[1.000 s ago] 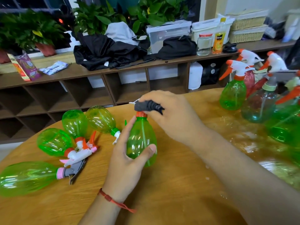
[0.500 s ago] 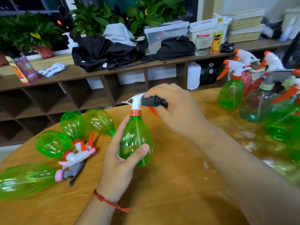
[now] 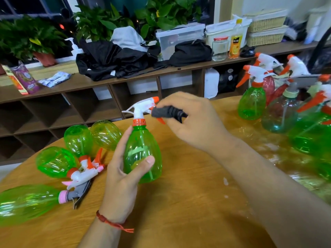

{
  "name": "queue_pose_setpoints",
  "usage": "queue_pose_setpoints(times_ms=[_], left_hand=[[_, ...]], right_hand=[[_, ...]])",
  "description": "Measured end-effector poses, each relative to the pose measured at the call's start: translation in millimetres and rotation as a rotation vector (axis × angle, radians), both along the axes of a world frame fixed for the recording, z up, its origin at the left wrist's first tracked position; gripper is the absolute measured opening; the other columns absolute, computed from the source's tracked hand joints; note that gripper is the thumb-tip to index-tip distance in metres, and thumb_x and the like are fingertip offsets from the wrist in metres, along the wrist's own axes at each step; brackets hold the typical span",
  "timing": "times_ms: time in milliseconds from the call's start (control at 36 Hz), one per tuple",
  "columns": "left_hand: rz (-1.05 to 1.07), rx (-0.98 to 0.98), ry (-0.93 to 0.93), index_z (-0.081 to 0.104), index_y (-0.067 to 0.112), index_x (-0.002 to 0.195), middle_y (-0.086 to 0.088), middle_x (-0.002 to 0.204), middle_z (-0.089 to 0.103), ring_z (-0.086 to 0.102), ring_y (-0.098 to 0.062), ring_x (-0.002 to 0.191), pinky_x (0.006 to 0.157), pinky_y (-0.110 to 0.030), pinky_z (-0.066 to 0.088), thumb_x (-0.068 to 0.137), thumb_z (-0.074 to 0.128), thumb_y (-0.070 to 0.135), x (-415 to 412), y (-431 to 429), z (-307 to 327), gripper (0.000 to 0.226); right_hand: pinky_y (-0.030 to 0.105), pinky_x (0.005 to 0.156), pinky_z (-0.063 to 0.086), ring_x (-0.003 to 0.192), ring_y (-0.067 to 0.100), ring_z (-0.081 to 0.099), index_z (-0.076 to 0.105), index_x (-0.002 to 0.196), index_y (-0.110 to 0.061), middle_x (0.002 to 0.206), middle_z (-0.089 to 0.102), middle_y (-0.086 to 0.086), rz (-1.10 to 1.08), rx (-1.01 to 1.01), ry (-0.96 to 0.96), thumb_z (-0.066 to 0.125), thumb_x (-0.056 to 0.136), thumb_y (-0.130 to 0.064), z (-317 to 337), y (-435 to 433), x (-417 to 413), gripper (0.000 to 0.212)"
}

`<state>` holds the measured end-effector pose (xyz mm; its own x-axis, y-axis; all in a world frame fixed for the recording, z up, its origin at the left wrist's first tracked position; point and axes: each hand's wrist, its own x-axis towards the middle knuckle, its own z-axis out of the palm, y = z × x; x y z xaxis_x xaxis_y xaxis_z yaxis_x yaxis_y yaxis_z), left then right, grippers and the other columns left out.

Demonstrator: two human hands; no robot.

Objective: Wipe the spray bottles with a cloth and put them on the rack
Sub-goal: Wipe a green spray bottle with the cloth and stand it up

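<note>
A round wooden table fills the foreground. Behind it runs a long brown shelf unit of open cubbies, its top crowded with leafy potted plants, a heap of black garments and a clear plastic storage box.

At the table's right edge stands a cluster of upright spray bottles, green, red and bluish, close to the right forearm. At the left, four green plastic bottles lie on their sides with their trigger heads tangled together.

The yellow juice bottle and the purple packet carry print too blurred to read.

Between the two groups, the translucent green spray bottle with an orange collar is held upright just above the table. The left hand grips its belly, thumb across the front and fingers wrapped behind. The right hand has its fingers curled tight on a dark grey cloth, pressing it to the orange trigger under the white spray head. A red string bracelet circles the left wrist.
</note>
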<state>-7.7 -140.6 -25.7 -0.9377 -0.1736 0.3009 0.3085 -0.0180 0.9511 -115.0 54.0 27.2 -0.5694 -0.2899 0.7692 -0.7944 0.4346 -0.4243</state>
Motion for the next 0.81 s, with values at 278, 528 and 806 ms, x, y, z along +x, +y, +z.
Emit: queue_pose_setpoints(times_ms=[278, 528, 806], left_hand=[[-0.017, 0.094, -0.03, 0.053, 0.029, 0.154, 0.024, 0.13, 0.072, 0.071, -0.004, 0.118, 0.083, -0.023, 0.061, 0.08, 0.073, -0.001, 1.3, 3.8, 2.8, 0.082], [-0.077, 0.125, -0.025, 0.053, 0.033, 0.155, 0.008, 0.142, 0.069, 0.069, -0.02, 0.128, 0.098, -0.043, 0.059, 0.077, 0.074, 0.005, 3.2, 4.7, 0.7, 0.085], [-0.075, 0.179, 0.006, 0.056, 0.036, 0.153, -0.001, 0.144, 0.068, 0.068, -0.031, 0.128, 0.093, -0.043, 0.06, 0.077, 0.071, 0.006, 3.8, -0.4, 3.3, 0.083]], right_hand=[[0.037, 0.081, 0.055, 0.092, 0.018, 0.067, 0.078, 0.105, -0.021, 0.103, 0.074, -0.007, 0.04, 0.122, -0.071, 0.07, 0.074, -0.006, -1.7, -4.0, 5.1, 0.035], [0.03, 0.092, 0.054, 0.104, 0.011, 0.066, 0.074, 0.115, -0.018, 0.112, 0.068, -0.007, 0.041, -0.228, -0.158, 0.078, 0.086, -0.002, 3.6, -5.2, 3.1, 0.033], [0.031, 0.074, 0.057, 0.083, 0.016, 0.07, 0.074, 0.101, -0.021, 0.092, 0.075, 0.001, 0.316, -0.513, -0.487, 0.072, 0.083, 0.004, 6.9, 2.8, -2.1, 0.03]])
